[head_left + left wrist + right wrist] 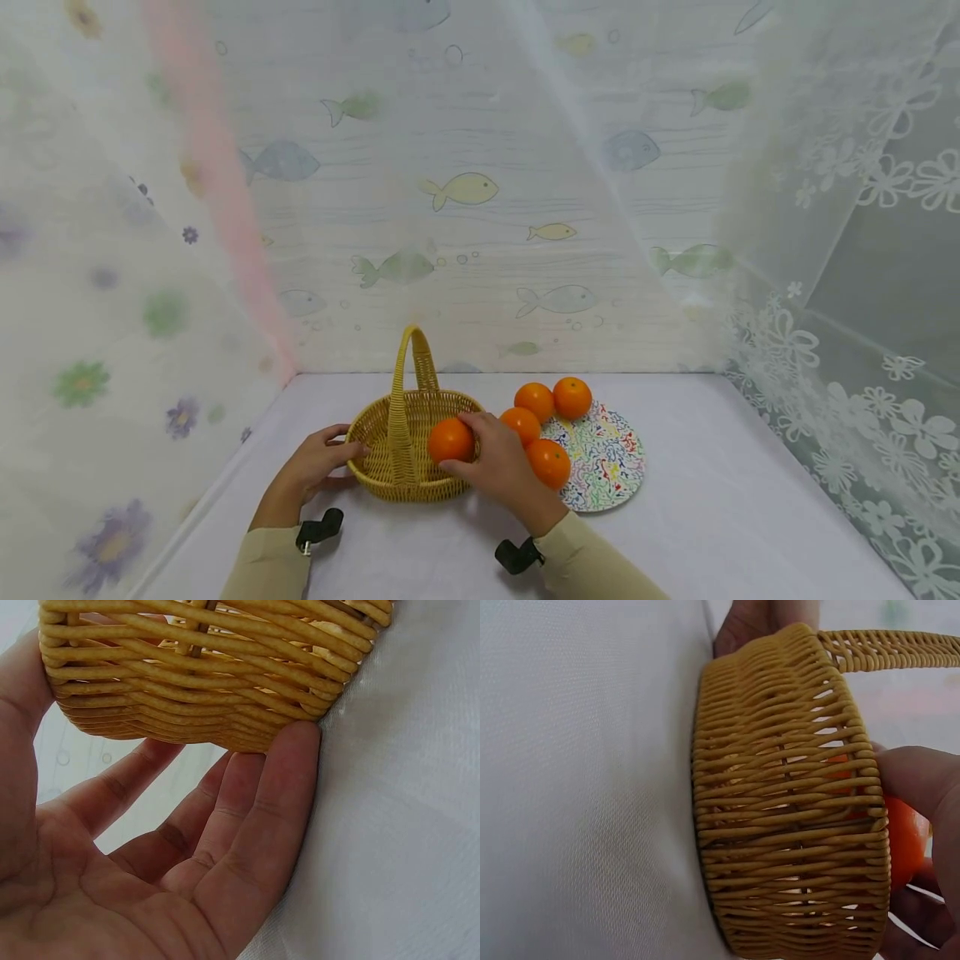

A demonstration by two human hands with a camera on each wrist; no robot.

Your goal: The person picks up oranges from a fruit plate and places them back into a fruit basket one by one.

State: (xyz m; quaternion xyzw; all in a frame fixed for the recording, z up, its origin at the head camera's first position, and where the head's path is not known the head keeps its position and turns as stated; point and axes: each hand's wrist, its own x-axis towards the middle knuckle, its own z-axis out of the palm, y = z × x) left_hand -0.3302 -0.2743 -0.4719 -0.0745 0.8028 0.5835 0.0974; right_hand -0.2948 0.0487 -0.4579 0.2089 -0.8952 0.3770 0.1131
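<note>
A yellow wicker basket with a tall arched handle stands on the white cloth. At its left end, my left hand grips the rim, thumb over the edge and fingers outside along the wall. In the left wrist view the fingertips lie against the basket's lower side. My right hand holds an orange between thumb and fingers at the basket's right end. From the right wrist view, this orange sits partly below the rim, some of it showing through the weave.
Several more oranges lie right of the basket, such as a rear one and a front one, at the left edge of a round, colourfully patterned plate. A fish-print curtain hangs behind the white-covered table.
</note>
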